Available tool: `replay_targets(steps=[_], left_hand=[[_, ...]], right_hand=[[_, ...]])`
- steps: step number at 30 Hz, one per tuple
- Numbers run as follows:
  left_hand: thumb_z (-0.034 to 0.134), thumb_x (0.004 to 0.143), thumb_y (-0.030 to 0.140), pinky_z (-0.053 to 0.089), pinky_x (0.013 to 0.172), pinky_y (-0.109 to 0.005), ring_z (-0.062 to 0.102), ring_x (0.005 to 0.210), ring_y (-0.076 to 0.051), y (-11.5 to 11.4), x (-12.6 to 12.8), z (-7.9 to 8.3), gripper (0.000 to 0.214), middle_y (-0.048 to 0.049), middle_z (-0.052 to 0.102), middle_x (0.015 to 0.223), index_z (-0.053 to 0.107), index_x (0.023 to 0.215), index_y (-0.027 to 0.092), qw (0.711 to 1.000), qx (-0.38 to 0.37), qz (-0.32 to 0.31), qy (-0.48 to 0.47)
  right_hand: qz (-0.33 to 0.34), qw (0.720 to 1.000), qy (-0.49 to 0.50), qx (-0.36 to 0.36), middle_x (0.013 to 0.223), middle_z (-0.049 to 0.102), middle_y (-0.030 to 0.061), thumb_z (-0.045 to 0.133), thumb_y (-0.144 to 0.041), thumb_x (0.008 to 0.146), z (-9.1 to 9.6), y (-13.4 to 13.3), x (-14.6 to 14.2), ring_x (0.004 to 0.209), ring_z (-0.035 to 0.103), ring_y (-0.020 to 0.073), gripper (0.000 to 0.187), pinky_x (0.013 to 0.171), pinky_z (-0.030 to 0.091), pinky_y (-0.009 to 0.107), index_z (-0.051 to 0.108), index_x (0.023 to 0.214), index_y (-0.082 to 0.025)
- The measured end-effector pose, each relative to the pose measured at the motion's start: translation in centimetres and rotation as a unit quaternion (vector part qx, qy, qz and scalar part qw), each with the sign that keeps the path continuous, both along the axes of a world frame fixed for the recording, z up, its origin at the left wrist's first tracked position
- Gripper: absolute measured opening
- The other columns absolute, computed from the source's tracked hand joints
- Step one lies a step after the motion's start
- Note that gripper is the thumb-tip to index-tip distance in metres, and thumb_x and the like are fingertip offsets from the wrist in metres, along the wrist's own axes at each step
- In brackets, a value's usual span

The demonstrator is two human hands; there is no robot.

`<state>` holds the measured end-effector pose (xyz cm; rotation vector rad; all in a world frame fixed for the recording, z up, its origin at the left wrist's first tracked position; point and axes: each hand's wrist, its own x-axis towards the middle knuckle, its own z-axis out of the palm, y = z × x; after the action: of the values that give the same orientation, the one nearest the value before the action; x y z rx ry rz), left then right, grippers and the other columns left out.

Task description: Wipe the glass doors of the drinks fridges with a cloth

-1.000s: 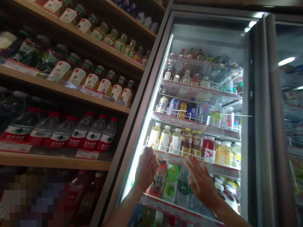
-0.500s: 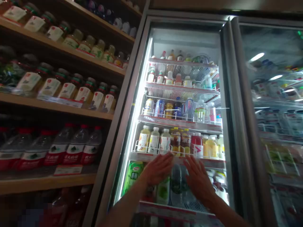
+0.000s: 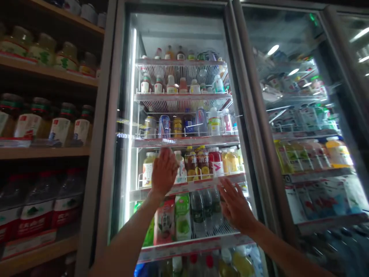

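Observation:
My left hand (image 3: 165,171) is raised in front of the fridge's bottled-drink shelf, its back towards me and fingers pointing up and away, a little blurred. Nothing shows in it, and it hides part of the bottles behind. Lower and to the right, my right hand (image 3: 236,207) is open with fingers spread, holding nothing, in front of large clear bottles (image 3: 198,213). Between the hands stand brown tea bottles (image 3: 190,163) and a red bottle (image 3: 216,161). A green carton (image 3: 182,217) and a pink carton (image 3: 164,222) are below my left hand.
Cans (image 3: 164,126) and small bottles (image 3: 171,84) line the upper fridge shelves. A metal door frame (image 3: 250,115) separates this fridge from another stocked one at right. Wooden shelves (image 3: 43,153) at left hold jars (image 3: 29,121) and red-labelled bottles (image 3: 36,207).
The view has swung to the right, so the fridge sits further left. My left hand has moved left and up, away from my right hand, which is slightly lower.

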<state>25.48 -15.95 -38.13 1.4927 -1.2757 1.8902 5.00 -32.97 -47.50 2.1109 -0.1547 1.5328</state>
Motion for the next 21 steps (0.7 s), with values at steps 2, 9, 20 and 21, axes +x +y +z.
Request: replay_targets(steps=[2, 9, 20, 21], left_hand=[[0.039, 0.090, 0.029, 0.018, 0.112, -0.045, 0.007, 0.143, -0.024, -0.7, -0.5, 0.1, 0.050, -0.0134, 0.024, 0.151, 0.033, 0.138, 0.014, 1.000, -0.008, 0.003, 0.021], [0.038, 0.091, 0.032, 0.017, 0.113, -0.041, 0.013, 0.142, -0.020, -1.8, -1.6, 0.4, 0.045, -0.0067, 0.029, 0.150, 0.041, 0.134, 0.021, 0.980, 0.161, 0.008, -0.118], [0.038, 0.091, 0.034, 0.017, 0.113, -0.041, 0.012, 0.142, -0.020, -5.4, -3.8, 1.1, 0.044, -0.0084, 0.032, 0.149, 0.042, 0.132, 0.019, 0.984, 0.139, -0.014, -0.106], [0.039, 0.090, 0.033, 0.018, 0.113, -0.043, 0.010, 0.142, -0.022, -6.0, -4.3, 1.2, 0.045, -0.0106, 0.030, 0.149, 0.041, 0.133, 0.017, 0.994, 0.092, -0.011, -0.062]], right_hand=[[0.000, 1.000, -0.003, 0.010, 0.150, 0.030, 0.0094, 0.039, -0.017, 0.086, 0.0, -0.5, -0.4, 0.141, 0.019, 0.0235, 0.058, 0.110, 0.023, 0.048, 0.029, 0.144, -0.017], [-0.003, 1.000, -0.014, -0.013, 0.149, 0.032, 0.0095, 0.041, -0.018, 0.086, -0.3, -1.3, -1.7, 0.142, 0.017, 0.0223, 0.055, 0.112, 0.019, 0.045, 0.035, 0.140, -0.016], [-0.030, 0.999, -0.037, 0.008, 0.148, 0.034, 0.0102, 0.038, -0.019, 0.087, -0.7, -3.5, -3.3, 0.142, 0.017, 0.0217, 0.056, 0.112, 0.021, 0.046, 0.029, 0.143, -0.016], [-0.035, 0.998, -0.046, 0.011, 0.148, 0.034, 0.0101, 0.037, -0.019, 0.088, -0.7, -3.8, -3.6, 0.142, 0.017, 0.0216, 0.057, 0.112, 0.021, 0.047, 0.027, 0.144, -0.017]])
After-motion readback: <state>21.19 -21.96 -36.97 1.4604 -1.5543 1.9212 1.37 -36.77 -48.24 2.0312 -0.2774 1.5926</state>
